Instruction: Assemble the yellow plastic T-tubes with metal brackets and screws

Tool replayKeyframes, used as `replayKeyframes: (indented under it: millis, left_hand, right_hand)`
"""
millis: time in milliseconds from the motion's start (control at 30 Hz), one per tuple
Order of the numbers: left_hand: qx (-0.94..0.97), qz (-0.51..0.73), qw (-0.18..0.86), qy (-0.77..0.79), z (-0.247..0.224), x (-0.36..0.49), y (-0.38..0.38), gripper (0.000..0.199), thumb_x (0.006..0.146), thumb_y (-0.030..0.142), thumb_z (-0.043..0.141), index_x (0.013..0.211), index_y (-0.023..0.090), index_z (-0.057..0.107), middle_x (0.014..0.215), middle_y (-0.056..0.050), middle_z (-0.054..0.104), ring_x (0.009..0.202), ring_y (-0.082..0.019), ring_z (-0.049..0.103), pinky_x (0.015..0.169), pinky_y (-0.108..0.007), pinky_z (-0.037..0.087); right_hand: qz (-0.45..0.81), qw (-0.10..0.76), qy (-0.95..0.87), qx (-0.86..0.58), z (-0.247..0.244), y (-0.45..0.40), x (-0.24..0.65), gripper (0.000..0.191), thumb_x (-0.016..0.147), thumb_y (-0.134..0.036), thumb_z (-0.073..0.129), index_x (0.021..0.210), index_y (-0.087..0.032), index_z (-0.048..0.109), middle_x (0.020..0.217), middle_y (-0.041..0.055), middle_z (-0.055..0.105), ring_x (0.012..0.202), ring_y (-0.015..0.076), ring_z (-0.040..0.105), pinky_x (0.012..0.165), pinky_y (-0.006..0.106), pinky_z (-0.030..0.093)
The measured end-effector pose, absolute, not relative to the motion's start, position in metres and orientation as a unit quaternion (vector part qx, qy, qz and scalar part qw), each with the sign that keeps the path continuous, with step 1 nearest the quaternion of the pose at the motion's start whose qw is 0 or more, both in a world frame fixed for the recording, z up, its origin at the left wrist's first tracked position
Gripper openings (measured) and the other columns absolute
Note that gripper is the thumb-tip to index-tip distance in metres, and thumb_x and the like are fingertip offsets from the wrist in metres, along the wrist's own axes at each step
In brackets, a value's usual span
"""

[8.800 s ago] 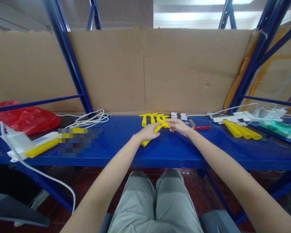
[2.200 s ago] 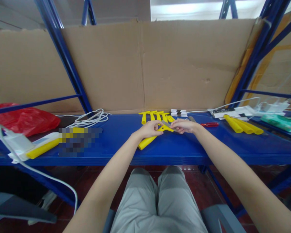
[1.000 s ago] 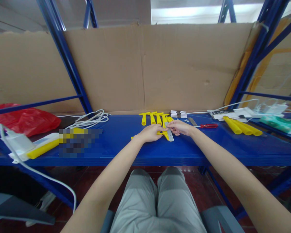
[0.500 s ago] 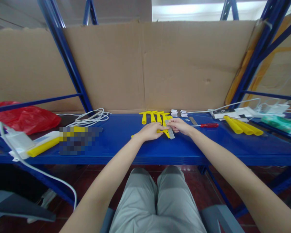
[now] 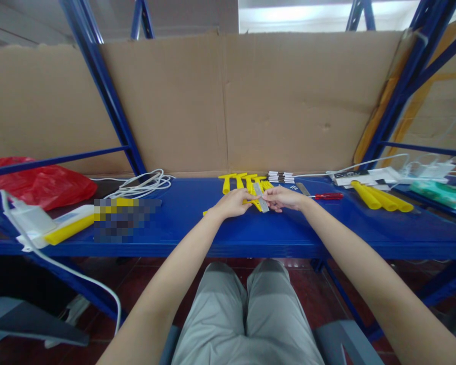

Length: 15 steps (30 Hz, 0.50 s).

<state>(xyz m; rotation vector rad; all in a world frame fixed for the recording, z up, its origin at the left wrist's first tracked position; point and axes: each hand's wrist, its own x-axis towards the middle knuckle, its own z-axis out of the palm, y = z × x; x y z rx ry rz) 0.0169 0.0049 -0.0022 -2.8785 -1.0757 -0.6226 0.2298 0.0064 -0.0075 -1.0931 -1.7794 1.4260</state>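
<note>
My left hand is closed around a yellow scraper handle, whose wide head shows past the fingers. A flat grey metal blade is pinched in the fingers of my right hand. It lies slantwise at the head of the handle; whether it is seated there I cannot tell. Just behind the hands stands a row of yellow T-shaped handles. Right of my right hand lie another metal blade, a few tiny light parts and a red-handled screwdriver.
White-and-dark small boxes sit against the cardboard panel. Yellow tubes lie at the right on the blue table. At the left are a coiled white cable, a red plastic bag and a yellow-and-white object.
The blade has shifted slightly up and to the left with my right hand, its upper end now showing above the fingers. My left hand has shifted slightly left, still around the handle.
</note>
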Motion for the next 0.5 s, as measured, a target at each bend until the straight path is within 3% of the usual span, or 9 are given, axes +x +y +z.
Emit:
replayKeyframes:
  millis: [167,500]
  left_hand:
    - [-0.918,-0.193,0.008,-0.348,-0.0024,0.0147,0.0081,0.037,0.086,0.019,0.055,0.121,0.028,0.066,0.101,-0.005,0.067,0.092,-0.019,0.061,0.088,-0.034,0.047]
    - [-0.921,-0.186,0.017,-0.342,-0.0038,0.0138,0.0106,0.037,0.087,0.021,0.054,0.122,0.028,0.065,0.099,-0.005,0.067,0.093,-0.019,0.061,0.088,-0.033,0.046]
  right_hand:
    - [0.523,0.247,-0.694,-0.428,-0.0064,0.0048,0.2315,0.030,0.071,-0.038,0.074,0.066,-0.016,0.054,0.052,-0.0018,0.053,0.043,0.0058,0.044,0.038,0.018,0.037]
    - [0.482,0.251,-0.713,-0.444,-0.0081,0.0068,0.2299,0.030,0.073,-0.038,0.071,0.061,-0.015,0.056,0.049,-0.0013,0.054,0.039,0.0053,0.043,0.036,0.018,0.034]
